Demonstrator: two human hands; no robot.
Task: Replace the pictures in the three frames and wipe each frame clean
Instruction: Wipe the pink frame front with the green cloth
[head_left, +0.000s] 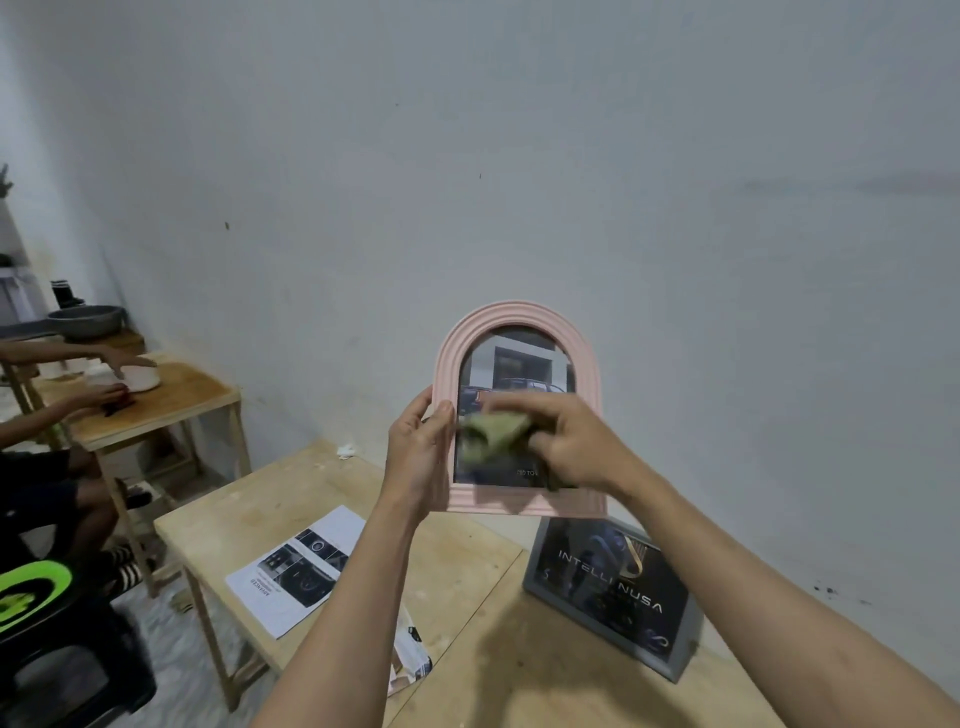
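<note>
1. Both arms reach forward, raising the pink frame (519, 410) upright above the table (467, 582).
2. Left hand (418, 457) grips the frame's left edge, thumb in front.
3. Right hand (569, 441), fingers curled, presses a green cloth (491, 434) on the glass.

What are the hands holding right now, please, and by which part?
The left hand grips the pink frame by its left edge; the right hand holds a bunched green cloth against the glass.

Pan (85, 318), perhaps; second wooden table (171, 402)
</note>
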